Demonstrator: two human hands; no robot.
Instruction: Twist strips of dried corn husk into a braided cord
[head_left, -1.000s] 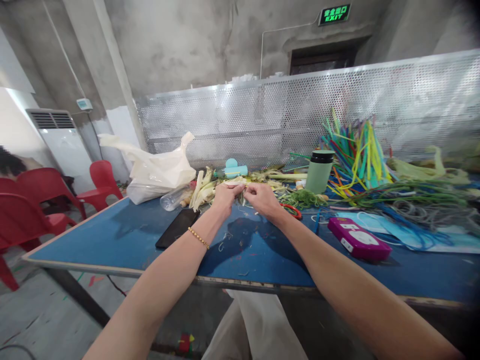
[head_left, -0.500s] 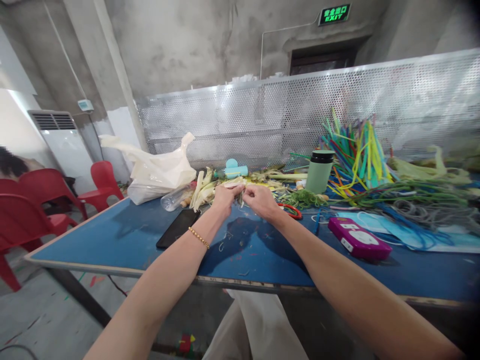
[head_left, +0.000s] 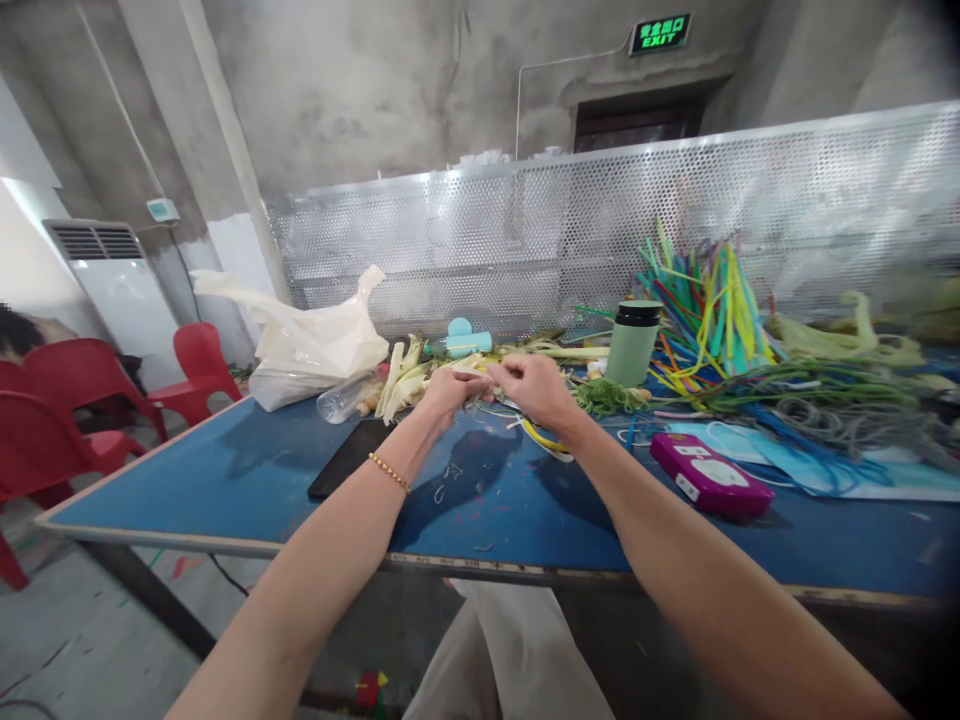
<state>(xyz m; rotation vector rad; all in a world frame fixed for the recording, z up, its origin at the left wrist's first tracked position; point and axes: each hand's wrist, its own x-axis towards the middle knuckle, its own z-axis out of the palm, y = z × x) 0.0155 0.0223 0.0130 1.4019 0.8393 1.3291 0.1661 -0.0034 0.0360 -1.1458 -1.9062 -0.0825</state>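
Both my hands meet over the far middle of the blue table. My left hand is closed in a pinch on a small pale piece too fine to name. Just to its right, my right hand has its fingers curled together near the left fingertips; what they hold, if anything, is hidden. Behind and left of the hands lies a heap of pale strips like corn husks. A light-blue cylinder rests behind them. Under my right wrist a yellow curved loop shows partly.
To the left are a white plastic bag, a clear bottle and a black flat slab. On the right stand a green tumbler, a purple box, blue face masks, coloured strips and green cords.
My right hand has lifted a little and turned, its knuckles higher than before. The left hand stays nearly in place. A red loop seen near my right wrist now shows as a yellow one.
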